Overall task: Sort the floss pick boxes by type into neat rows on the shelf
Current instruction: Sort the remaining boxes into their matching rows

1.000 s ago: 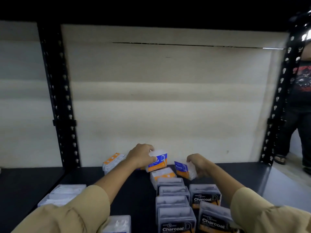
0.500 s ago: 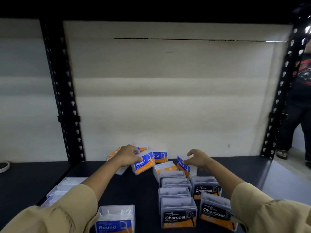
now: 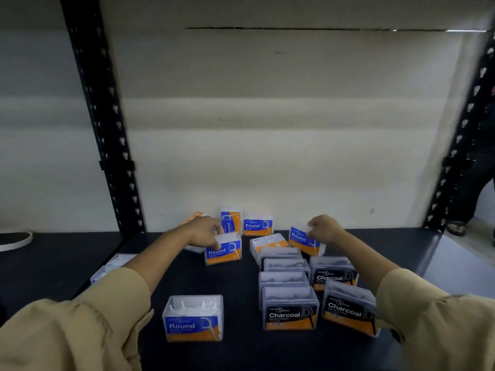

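Observation:
My left hand [image 3: 205, 231] grips the top of a blue-and-orange Round box [image 3: 223, 251] standing on the black shelf [image 3: 235, 279]. My right hand [image 3: 325, 228] holds another Round box [image 3: 302, 241], tilted, just behind the Charcoal rows. Several black-and-orange Charcoal boxes [image 3: 290, 309] stand in two rows at the front right. A lone Round box [image 3: 193, 318] stands at the front centre. Two more Round boxes [image 3: 257, 226] stand against the back wall, one turned on end. A box lying flat [image 3: 267, 243] sits behind the left Charcoal row.
Black perforated uprights [image 3: 107, 124] frame the bay left and right. More clear boxes [image 3: 112, 266] lie at the left, partly behind my sleeve. A white ring [image 3: 16, 241] rests on the neighbouring shelf. A person's legs [image 3: 479, 188] stand beyond the right upright.
My left hand has carried its Round box from the back of the shelf forward and set it upright. My right hand's box has shifted slightly. The camera moved closer.

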`<action>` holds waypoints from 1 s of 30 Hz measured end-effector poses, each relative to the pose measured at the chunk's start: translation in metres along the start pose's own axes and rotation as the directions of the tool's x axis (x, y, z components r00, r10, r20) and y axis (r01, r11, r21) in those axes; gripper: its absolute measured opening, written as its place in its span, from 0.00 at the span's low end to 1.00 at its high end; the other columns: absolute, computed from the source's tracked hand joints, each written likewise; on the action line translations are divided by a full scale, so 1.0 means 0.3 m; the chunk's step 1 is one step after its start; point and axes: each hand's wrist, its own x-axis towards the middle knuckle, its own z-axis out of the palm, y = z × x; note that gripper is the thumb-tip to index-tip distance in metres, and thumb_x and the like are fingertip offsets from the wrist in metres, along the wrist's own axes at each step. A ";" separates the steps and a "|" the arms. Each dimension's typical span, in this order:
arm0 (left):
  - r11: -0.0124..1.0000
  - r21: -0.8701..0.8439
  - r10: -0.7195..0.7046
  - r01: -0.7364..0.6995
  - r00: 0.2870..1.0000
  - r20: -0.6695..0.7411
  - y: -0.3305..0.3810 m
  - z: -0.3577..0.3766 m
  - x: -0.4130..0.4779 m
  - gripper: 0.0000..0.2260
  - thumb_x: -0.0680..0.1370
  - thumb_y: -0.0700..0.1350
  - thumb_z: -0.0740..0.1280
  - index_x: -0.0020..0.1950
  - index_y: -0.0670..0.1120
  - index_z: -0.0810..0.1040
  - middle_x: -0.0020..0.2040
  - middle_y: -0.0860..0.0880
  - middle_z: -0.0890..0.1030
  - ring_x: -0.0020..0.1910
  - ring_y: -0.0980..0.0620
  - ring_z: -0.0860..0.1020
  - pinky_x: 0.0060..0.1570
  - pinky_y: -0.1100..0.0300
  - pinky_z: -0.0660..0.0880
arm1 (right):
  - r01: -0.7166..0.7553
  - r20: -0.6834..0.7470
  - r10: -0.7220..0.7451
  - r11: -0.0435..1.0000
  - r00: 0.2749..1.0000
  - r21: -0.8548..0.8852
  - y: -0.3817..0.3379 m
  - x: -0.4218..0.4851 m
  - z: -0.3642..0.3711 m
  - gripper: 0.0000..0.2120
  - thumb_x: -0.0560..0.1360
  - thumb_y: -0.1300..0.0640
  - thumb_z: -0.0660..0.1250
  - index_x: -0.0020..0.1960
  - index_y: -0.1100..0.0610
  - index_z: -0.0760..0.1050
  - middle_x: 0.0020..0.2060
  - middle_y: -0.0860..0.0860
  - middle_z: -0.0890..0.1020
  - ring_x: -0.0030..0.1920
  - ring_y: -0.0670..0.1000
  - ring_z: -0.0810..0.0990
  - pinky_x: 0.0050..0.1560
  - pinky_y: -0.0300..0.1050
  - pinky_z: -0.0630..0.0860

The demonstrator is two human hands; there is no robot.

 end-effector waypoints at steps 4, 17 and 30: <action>1.000 0.004 0.008 -0.008 0.995 0.098 -0.016 -0.025 -0.061 0.19 0.71 0.44 0.73 0.62 0.47 0.76 0.51 0.50 0.75 0.51 0.53 0.74 0.56 0.59 0.72 | 0.018 -0.077 -0.017 1.000 0.997 0.019 -0.009 -0.027 -0.024 0.22 0.76 0.59 0.62 0.69 0.63 0.66 0.66 0.58 0.74 0.64 0.55 0.74 0.52 0.44 0.72; 0.992 -0.097 0.105 -0.076 0.932 0.347 -0.036 -0.067 -0.293 0.18 0.71 0.41 0.74 0.60 0.47 0.79 0.48 0.53 0.82 0.47 0.57 0.80 0.55 0.63 0.76 | 0.336 -0.122 -0.320 0.930 0.939 0.146 -0.336 -0.245 -0.041 0.21 0.77 0.59 0.63 0.69 0.60 0.67 0.69 0.56 0.70 0.69 0.54 0.69 0.63 0.43 0.69; 0.975 -0.219 0.034 -0.035 0.999 -0.007 -0.121 -0.062 -0.380 0.12 0.74 0.41 0.71 0.57 0.44 0.81 0.50 0.47 0.84 0.47 0.51 0.81 0.56 0.56 0.78 | 0.402 0.239 -0.412 0.911 0.879 0.088 -0.543 -0.360 0.187 0.23 0.76 0.62 0.64 0.70 0.59 0.67 0.69 0.55 0.71 0.68 0.54 0.69 0.66 0.46 0.68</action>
